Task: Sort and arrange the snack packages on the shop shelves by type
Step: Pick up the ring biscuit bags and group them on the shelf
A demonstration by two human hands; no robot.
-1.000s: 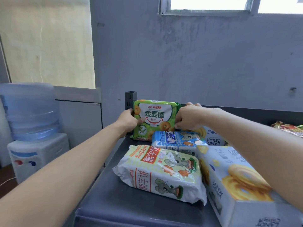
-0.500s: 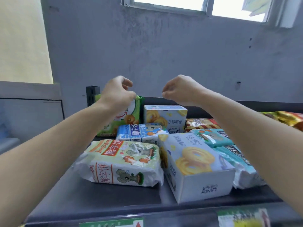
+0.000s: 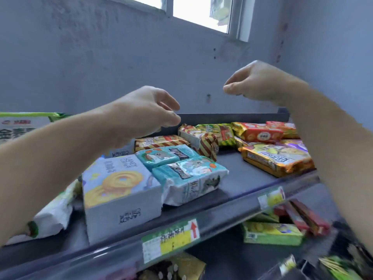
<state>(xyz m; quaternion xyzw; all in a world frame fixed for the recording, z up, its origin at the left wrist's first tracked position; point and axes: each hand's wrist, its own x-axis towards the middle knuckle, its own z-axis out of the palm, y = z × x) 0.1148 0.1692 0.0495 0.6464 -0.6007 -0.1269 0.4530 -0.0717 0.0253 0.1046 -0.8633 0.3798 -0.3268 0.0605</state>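
**Asker:** Where are the snack packages?

**Watcher:** They lie on the top shelf (image 3: 238,168), all of them below the person's two grips. Just under the left grip (image 3: 145,110) is a striped red-and-yellow pack (image 3: 159,141). Nearer the person from it lie a teal biscuit pack (image 3: 167,155) and a second teal pack (image 3: 189,178), touching each other. Left of those, against them, stands a white Landy cookie box (image 3: 119,184) with yellow ring biscuits printed on top.

**Asker:** And under the right grip?

**Watcher:** The right grip (image 3: 256,81) hovers higher, over the shelf's right end. Below it a red cracker pack (image 3: 260,133) lies near the back lip, and an orange-yellow pack (image 3: 278,158) lies closer to the front edge. Between the two grips, lower down, is another striped pack (image 3: 203,138).

**Asker:** Does either grip hold anything?

**Watcher:** No. Both hang in the air with fingers loosely curled, empty, touching no package. The right one's fingertips come close to its thumb.

**Asker:** What else is around?

**Watcher:** Far left of the left grip a green-topped pack (image 3: 20,126) stands upright, partly hidden by the forearm. A white pack (image 3: 54,211) lies below that arm. A green-and-yellow price label (image 3: 171,239) sits on the shelf's front rail. On the shelf beneath, blurred, are a yellow-green box (image 3: 272,233) and red packs (image 3: 302,217). Behind the grips a grey wall rises to a window (image 3: 199,11).
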